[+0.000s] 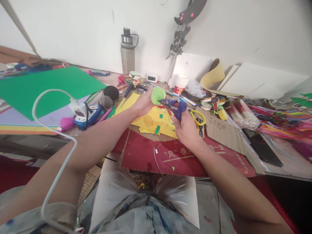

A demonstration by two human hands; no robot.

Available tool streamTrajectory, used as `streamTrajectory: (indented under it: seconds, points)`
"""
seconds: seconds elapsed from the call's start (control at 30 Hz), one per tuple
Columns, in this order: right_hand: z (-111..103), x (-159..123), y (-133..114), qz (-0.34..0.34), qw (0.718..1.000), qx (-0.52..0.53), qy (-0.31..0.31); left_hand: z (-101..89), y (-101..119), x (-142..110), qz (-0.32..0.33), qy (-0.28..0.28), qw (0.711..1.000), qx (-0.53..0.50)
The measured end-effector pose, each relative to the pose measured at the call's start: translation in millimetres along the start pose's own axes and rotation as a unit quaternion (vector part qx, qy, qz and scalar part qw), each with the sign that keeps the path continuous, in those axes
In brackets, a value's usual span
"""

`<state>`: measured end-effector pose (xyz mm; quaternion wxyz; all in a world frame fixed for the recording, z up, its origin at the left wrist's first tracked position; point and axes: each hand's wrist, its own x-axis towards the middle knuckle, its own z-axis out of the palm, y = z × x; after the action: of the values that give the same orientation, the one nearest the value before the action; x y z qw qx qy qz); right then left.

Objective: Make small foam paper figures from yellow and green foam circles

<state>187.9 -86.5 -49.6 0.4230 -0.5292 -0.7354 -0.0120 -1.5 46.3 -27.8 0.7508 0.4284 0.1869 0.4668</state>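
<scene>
A white cable (pixel 52 136) loops over my left arm. My right hand (pixel 186 128) is clamped on a purple glue gun (pixel 175 105), its nozzle touching a green disc (pixel 157 95) pinched in my left hand (pixel 143 103). Gluing looks underway, not finished. Yellow paper (pixel 156 122) lies beneath on the desk (pixel 290 164); scissors (pixel 198 118), paper cups (pixel 180 84) and a bottle (pixel 127 52) crowd behind.

Bright, even light fills my head view, washing the white wall (pixel 73 29) nearly flat. Soft shadows fall beside the water bottle (pixel 127 52) and beneath the red board (pixel 182 156). The wide lens bows the edges. Colours at the far right smear, and my forearms low in frame blur slightly.
</scene>
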Motion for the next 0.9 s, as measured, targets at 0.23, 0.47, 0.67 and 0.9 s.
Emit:
streamTrajectory:
  seconds: [0.23, 0.47, 0.67, 0.9]
  points:
    - [2, 1, -5, -0.001, 1.000, 0.011, -0.002, 8.3, -7, -6, -0.023, -0.002, 0.999, 0.036]
    - [-1, 5, -4, 0.008, 1.000, 0.018, 0.007, 7.0, -12, -8, -0.046, -0.034, 0.997, 0.058]
    - [-2, 2, -2, -0.005, 0.999, 0.024, -0.022, 2.7, -10, -5, -0.028, -0.027, 0.998, 0.051]
    - [-8, 0, 0, 0.032, 0.999, -0.023, -0.010, -3.8, -5, 1, -0.016, -0.017, 0.999, 0.033]
